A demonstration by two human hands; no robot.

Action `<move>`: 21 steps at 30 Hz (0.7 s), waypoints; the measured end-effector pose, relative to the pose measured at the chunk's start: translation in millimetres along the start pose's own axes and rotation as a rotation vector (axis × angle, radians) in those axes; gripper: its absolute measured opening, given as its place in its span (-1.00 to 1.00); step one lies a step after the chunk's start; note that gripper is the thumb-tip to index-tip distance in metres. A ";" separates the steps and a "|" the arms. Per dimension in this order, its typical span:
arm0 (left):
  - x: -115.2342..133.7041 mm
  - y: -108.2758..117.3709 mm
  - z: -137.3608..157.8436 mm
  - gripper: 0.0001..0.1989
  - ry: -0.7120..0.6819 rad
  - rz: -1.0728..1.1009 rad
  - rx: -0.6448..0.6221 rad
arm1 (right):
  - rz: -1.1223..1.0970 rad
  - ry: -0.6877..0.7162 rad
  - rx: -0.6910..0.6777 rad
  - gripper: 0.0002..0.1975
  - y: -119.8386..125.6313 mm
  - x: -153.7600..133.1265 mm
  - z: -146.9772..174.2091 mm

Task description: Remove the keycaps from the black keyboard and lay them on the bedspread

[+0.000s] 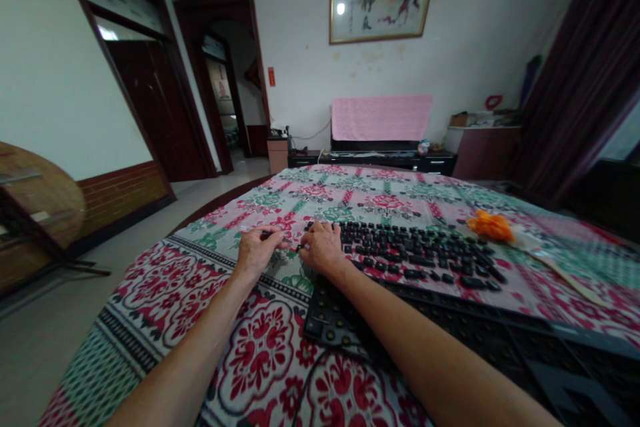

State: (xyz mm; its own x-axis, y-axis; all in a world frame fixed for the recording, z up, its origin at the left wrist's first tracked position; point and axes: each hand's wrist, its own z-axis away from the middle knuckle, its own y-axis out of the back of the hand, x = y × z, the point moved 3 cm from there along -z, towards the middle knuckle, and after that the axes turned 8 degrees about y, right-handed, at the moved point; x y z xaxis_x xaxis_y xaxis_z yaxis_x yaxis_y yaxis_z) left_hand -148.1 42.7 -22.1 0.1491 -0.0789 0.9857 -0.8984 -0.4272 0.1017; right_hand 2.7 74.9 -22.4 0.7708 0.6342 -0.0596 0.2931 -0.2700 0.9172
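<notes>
My left hand [257, 248] is over the patterned tablecloth, left of the loose keys. Its thumb and fingers close on a small dark piece that looks like a keycap [266, 235]. Close beside it, my right hand [323, 248] is at the left end of the spread of black keycaps [410, 248]. Its fingers are bent down and together, with a dark keycap at their tips, partly hidden. Under my right forearm lies a black keyboard base [325, 327], its key sockets bare. Part of the base is covered by the arm.
A tool with an orange fluffy head [491, 225] and a pale wooden handle [575, 280] lies right of the keycaps. A thin black cable [304, 383] runs from the base toward me. The tablecloth [175, 280] covers a round table. Beyond stands a low cabinet with a pink cloth [383, 118].
</notes>
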 end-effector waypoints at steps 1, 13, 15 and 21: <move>0.0 -0.1 0.2 -0.73 -0.006 -0.003 -0.002 | 0.001 -0.006 -0.010 -0.75 -0.5 -0.6 -0.1; 16.6 0.2 7.6 -0.74 0.060 -0.067 -0.120 | -0.058 0.018 0.132 -0.77 25.9 13.0 17.3; 26.9 -1.8 14.6 -0.77 0.102 -0.152 -0.303 | -0.088 0.027 0.108 -0.77 33.5 19.0 29.8; 56.6 -12.8 53.9 -0.85 0.193 -0.327 -0.992 | -0.179 0.077 0.076 -0.78 36.5 27.2 72.2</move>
State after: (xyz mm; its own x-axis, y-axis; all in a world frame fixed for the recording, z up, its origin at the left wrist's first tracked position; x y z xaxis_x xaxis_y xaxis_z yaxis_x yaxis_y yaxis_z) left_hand -105.9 -4.9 25.2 0.4542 0.0885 0.8865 -0.7745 0.5310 0.3438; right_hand 75.2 30.0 -19.0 0.6578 0.7298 -0.1862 0.4658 -0.1999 0.8620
